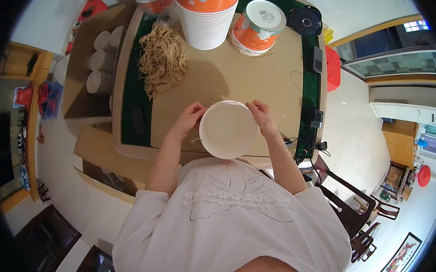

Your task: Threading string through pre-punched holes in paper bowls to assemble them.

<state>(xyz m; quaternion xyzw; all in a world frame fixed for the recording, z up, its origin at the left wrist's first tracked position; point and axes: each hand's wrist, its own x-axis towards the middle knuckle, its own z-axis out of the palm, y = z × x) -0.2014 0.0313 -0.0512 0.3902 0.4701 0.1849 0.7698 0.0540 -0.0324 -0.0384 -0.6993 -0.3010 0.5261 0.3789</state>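
Both hands grasp the round white paper bucket point(227, 129) by its rim, the left hand point(190, 118) on one side and the right hand point(261, 115) on the other, holding it over the near edge of the brown cardboard-covered counter point(269, 74). Only the fingers pinch the thin rim, so a squeeze could buckle it. A slip could drop it off the edge, and the thin string beside the left hand looks easy to lose.

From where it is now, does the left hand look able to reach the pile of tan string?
Probably yes: bare tan tabletop lies between the left hand and the pile of tan string. But that hand now holds the round white paper bowl together with the right hand.
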